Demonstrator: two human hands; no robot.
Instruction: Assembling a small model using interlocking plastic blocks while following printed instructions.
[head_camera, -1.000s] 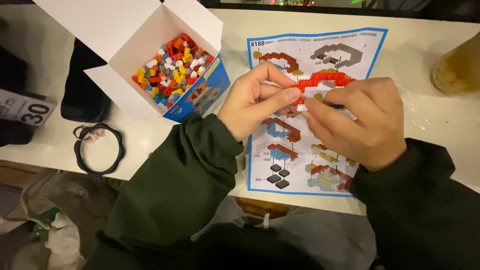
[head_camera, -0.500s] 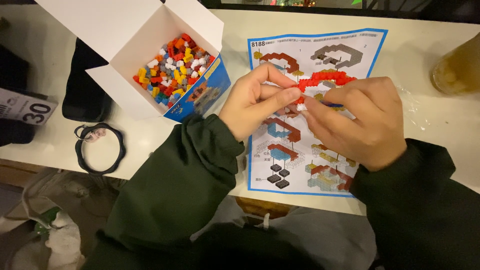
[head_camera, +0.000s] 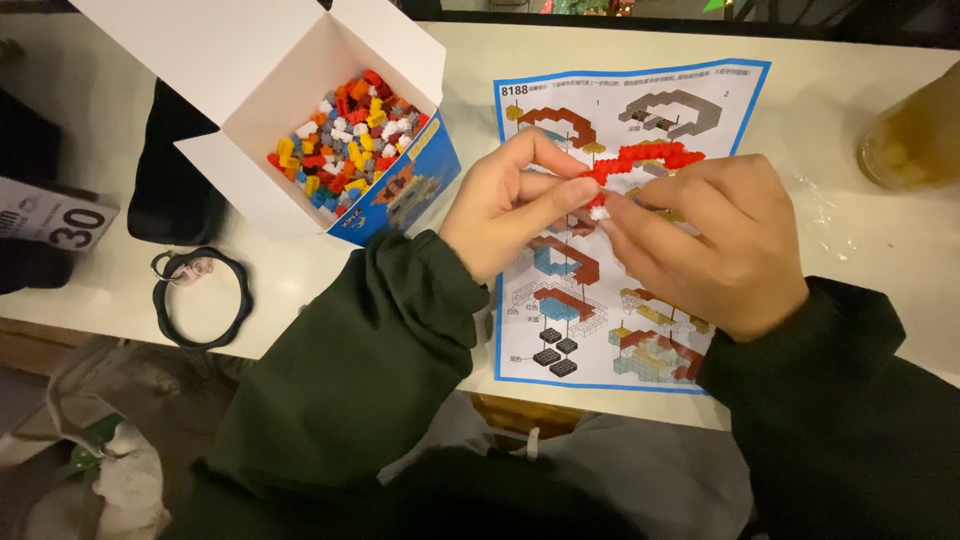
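Both my hands meet over a printed building-instruction sheet (head_camera: 640, 110) on a white table (head_camera: 860, 240). My left hand (head_camera: 505, 205) pinches the left end of a small curved model of red bricks (head_camera: 650, 158). My right hand (head_camera: 705, 245) grips the same red model from the right, with a tiny white brick (head_camera: 598, 212) at its fingertips. An open white and blue box (head_camera: 290, 130) holding several loose bricks in red, yellow, blue and white stands at the left.
A glass of amber drink (head_camera: 915, 135) stands at the right edge. A black ring-shaped object (head_camera: 200, 298) with a key ring lies near the table's front left. A black pouch (head_camera: 175, 180) and a numbered card (head_camera: 55, 215) lie further left.
My hands stay together on the red model; the fingers have shifted slightly around it.
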